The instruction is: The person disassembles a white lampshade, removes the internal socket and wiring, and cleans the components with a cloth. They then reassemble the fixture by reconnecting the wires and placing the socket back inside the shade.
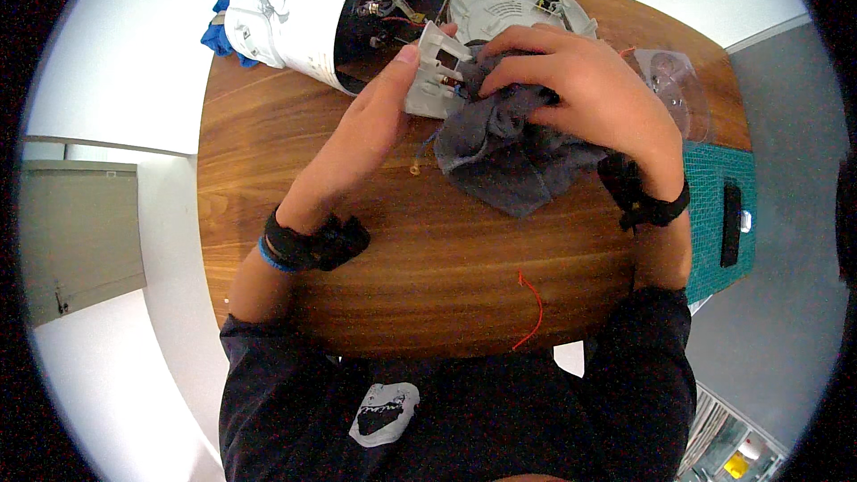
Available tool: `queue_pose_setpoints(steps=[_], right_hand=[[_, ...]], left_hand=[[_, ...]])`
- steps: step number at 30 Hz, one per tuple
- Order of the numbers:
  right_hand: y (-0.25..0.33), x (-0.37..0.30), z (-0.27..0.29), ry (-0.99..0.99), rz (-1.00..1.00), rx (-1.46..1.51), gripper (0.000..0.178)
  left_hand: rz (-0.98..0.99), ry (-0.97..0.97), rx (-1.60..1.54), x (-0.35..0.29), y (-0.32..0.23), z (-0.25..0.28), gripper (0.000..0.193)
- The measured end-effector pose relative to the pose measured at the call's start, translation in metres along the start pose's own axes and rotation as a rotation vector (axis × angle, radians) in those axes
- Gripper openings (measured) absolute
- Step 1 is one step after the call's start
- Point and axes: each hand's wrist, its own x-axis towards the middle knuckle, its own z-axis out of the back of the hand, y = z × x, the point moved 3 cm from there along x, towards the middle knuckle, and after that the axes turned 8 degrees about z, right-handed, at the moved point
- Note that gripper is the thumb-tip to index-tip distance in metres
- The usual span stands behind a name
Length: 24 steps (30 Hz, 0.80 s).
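Head: right hand (pixel 589 80) curled over dark grey cloth (pixel 509 156).

No lettering, number or sign can be read. On the white casing (pixel 312 22) at the far left, only a flower print (pixel 275 2) in grey and pink can be made out. A pale printed patch (pixel 386 412) is seen on the dark shirt (pixel 509 411) at the near side. Any markings on the green mat (pixel 705 223) at right are too small to be read.
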Motion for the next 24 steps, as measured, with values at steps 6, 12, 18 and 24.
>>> queue_pose_setpoints(steps=[6, 12, 18, 24], right_hand=[[-0.004, -0.006, -0.002, 0.068, -0.117, 0.016, 0.041], [0.001, -0.011, 0.006, 0.204, -0.221, -0.046, 0.034], [0.017, 0.0, 0.01, 0.103, -0.231, -0.04, 0.042], [0.012, 0.001, -0.001, 0.091, -0.249, -0.18, 0.042]], left_hand=[[-0.097, 0.01, 0.104, 0.002, -0.003, -0.002, 0.058], [-0.088, -0.078, 0.062, 0.001, -0.008, -0.002, 0.056], [-0.187, -0.06, 0.186, 0.0, -0.008, 0.0, 0.052], [-0.184, -0.038, 0.112, -0.01, -0.018, -0.01, 0.043]])
